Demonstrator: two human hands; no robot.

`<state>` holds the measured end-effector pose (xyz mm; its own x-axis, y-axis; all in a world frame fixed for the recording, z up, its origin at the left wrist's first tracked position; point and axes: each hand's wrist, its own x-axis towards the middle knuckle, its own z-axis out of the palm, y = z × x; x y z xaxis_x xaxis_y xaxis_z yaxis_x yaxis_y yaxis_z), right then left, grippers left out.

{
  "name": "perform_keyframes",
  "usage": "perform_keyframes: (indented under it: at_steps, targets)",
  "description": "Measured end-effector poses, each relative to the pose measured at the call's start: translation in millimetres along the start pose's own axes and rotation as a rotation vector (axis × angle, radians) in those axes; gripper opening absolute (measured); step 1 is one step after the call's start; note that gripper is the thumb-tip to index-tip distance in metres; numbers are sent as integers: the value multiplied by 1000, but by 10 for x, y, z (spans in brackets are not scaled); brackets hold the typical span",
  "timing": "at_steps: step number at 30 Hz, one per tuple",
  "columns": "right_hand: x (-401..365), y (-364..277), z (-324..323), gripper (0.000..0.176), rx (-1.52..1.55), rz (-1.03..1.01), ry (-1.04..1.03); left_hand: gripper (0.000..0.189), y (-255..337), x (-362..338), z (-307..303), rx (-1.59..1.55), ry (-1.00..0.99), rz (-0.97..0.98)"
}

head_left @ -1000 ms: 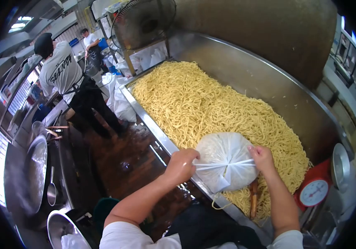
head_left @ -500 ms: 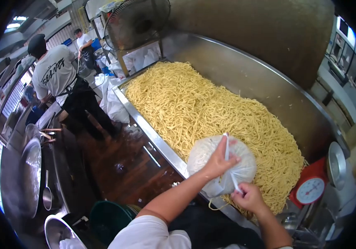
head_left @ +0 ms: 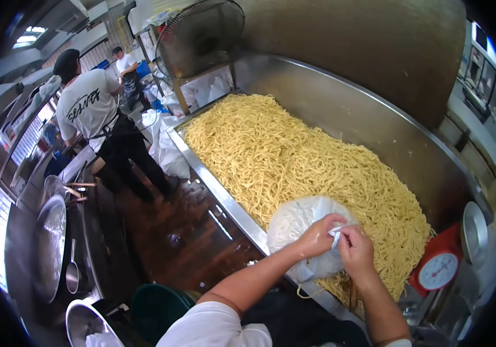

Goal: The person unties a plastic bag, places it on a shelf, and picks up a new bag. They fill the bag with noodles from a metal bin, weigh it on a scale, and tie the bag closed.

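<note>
A filled clear plastic bag (head_left: pixel 294 222) rests on the near edge of a big heap of yellow noodles (head_left: pixel 294 156). The noodles lie in a wide metal trough (head_left: pixel 213 180). My left hand (head_left: pixel 319 236) is closed on the bag's gathered white top, over the middle of the bag. Right beside it my right hand (head_left: pixel 356 247) pinches the same twisted plastic, so the two hands nearly meet. What fills the bag looks pale and blurred through the plastic. A few loose noodles hang over the trough's near rim.
To the right stands a red dial scale (head_left: pixel 437 267) with a metal pan (head_left: pixel 474 234). A fan (head_left: pixel 200 39) is behind the trough's far left corner. At left are a large wok (head_left: pixel 51 248), a saucepan (head_left: pixel 74 277), a green bin (head_left: pixel 156 306) and a co-worker (head_left: pixel 94 110); another person stands farther back.
My right hand has moved up to my left hand, and my left fingers have curled in. The two stretched bag ends are now drawn together between them. The view has shifted slightly.
</note>
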<state>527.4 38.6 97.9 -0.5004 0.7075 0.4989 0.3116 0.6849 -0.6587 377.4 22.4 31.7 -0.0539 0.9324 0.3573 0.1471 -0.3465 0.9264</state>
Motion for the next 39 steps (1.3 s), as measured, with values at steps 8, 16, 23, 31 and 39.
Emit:
perform_keyframes:
  at_steps: [8, 16, 23, 31, 39]
  targets:
    - [138, 378, -93, 18, 106, 637, -453, 45, 129, -260, 92, 700, 27, 303]
    - [111, 287, -225, 16, 359, 779, -544, 36, 224, -258, 70, 698, -50, 210]
    - [142, 331, -140, 18, 352, 837, -519, 38, 115, -286, 62, 618, 50, 259]
    - [16, 375, 66, 25, 305, 488, -397, 25, 413, -319, -179, 434, 2, 54]
    - [144, 795, 157, 49, -126, 531, -289, 24, 540, -789, -885, 850, 51, 27]
